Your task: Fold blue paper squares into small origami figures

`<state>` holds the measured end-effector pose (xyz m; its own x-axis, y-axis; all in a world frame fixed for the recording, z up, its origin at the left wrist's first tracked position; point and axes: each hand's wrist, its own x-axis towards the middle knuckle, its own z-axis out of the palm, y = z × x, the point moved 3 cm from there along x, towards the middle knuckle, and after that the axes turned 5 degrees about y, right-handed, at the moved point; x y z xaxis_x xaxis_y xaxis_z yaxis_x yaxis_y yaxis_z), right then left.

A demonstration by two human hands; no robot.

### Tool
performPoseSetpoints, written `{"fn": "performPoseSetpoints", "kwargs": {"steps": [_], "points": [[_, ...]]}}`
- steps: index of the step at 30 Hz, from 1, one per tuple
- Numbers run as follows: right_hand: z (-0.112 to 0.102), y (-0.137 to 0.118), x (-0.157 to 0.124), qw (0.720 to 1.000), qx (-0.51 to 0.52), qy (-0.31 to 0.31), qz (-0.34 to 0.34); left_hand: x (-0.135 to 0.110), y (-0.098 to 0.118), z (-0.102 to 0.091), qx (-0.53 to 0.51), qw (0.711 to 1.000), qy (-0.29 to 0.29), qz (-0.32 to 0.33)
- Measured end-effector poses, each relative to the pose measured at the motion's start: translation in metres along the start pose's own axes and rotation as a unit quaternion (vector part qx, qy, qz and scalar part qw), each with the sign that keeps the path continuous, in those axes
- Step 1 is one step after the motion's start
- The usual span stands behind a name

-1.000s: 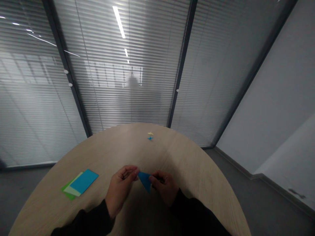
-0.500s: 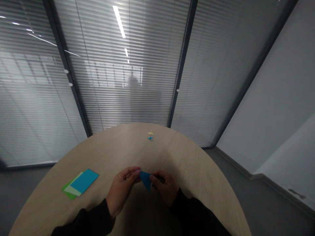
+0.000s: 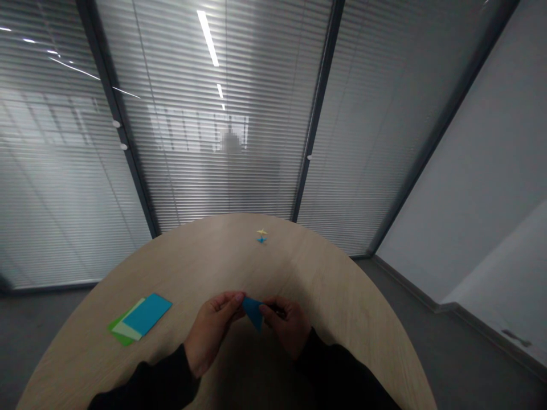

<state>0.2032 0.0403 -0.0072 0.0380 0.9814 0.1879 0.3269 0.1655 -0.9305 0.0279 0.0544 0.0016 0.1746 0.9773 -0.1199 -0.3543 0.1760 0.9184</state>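
Between my left hand [image 3: 211,329] and my right hand [image 3: 287,326] is a small piece of folded blue paper [image 3: 253,311], roughly triangular. Fingertips of both hands pinch it, the left at its left corner and the right at its right side. Part of the paper is hidden by my fingers. Both hands are over the light wood round table [image 3: 205,256]. Far ahead on the table stand a tiny yellow paper figure [image 3: 262,232] and a tiny blue one [image 3: 261,240]. Neither hand touches them.
To my left on the table lie a blue paper sheet [image 3: 147,314], a pale sheet [image 3: 125,331] and a green sheet [image 3: 117,336], overlapping. Glass partitions with slatted blinds [image 3: 222,171] stand behind the table. A grey floor [image 3: 427,341] and a pale wall [image 3: 478,171] lie to the right.
My left fingertips have shifted slightly toward the blue paper, and the paper sits slightly further right. Its lower tip looks a little shorter.
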Motion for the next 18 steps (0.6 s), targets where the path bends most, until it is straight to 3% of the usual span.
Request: {"fn": "performPoseSetpoints", "kwargs": {"steps": [5, 11, 15, 18], "points": [[0.0, -0.008, -0.001, 1.0, 0.017, -0.002, 0.013, 0.0, -0.001, -0.002, 0.022, 0.999, 0.018, 0.028], [0.001, -0.01, -0.001, 0.998, 0.045, 0.008, 0.042, -0.005, 0.004, 0.009, 0.069, 0.996, -0.046, 0.013], [0.002, -0.01, -0.001, 0.998, 0.053, 0.004, 0.038, -0.008, 0.01, 0.011, 0.117, 0.992, -0.018, 0.043], [0.002, -0.011, -0.001, 0.996, 0.078, 0.008, 0.038, -0.007, 0.01, 0.013, 0.142, 0.987, -0.053, 0.063]]}}
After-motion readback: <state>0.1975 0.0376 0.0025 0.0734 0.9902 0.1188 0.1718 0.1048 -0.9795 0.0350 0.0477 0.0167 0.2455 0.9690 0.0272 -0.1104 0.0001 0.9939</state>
